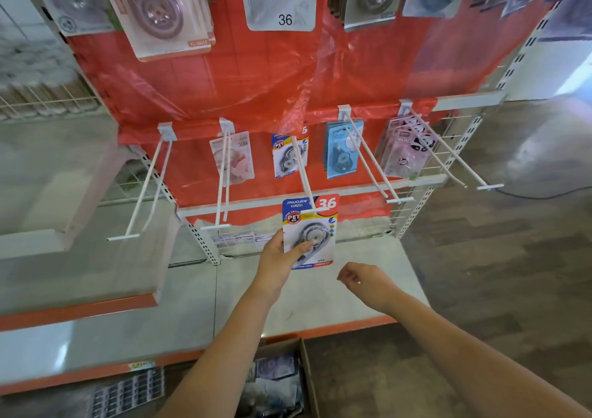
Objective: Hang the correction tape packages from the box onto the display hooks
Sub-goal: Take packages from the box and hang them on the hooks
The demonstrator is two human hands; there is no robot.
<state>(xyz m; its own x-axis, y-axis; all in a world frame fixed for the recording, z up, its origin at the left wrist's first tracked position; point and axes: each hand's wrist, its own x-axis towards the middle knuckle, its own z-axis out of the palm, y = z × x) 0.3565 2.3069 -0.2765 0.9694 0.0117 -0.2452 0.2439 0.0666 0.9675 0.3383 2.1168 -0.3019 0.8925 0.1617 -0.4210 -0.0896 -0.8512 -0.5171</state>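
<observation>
At the tip of the middle display hook [304,174], my left hand [278,259] pinches the correction tape package [309,230] by its lower left edge, card upright so its hang hole meets the prong. Right of that hook, my right hand [362,278] hangs loosely curled, holding nothing. Below, the box [306,366] waits.

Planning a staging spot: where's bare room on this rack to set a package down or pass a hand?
Free: the white shelf under the hooks, right of the left hand, beyond the right hand. The leftmost hook hangs bare. Crowded: the box below, and the back of the other hooks, where packages hang.
</observation>
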